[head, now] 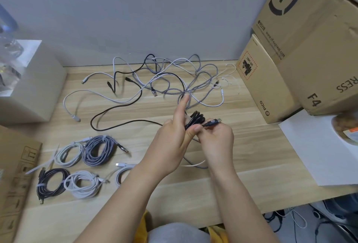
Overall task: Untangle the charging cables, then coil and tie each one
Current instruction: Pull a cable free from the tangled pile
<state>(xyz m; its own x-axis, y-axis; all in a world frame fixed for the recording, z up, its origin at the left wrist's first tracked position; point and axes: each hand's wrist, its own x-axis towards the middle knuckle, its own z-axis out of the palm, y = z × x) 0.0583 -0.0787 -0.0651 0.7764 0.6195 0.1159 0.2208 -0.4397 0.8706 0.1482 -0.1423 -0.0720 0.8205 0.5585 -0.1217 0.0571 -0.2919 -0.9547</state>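
A partly coiled black cable [196, 118] is held above the wooden table [193, 194]. My left hand [174, 136] grips the small black coil, its index finger pointing up. My right hand [215, 138] pinches the cable just behind its plug [214, 122]. The loose end of this black cable [108, 124] trails left across the table. Behind the hands lies a tangle of grey, white and black cables [174, 80]. At the front left sit several tied coils: a grey braided one [99, 149], a white one [67, 153], a dark one [51, 183], another white one [82, 183] and one [122, 173] partly behind my left forearm.
Cardboard boxes [302, 49] are stacked at the right, with a white sheet [313, 149] and a bowl [346, 128] in front of them. A white box [33, 84] stands at the left and flat cardboard [15, 175] lies along the left edge. A loose white tie [44, 163] lies by the coils.
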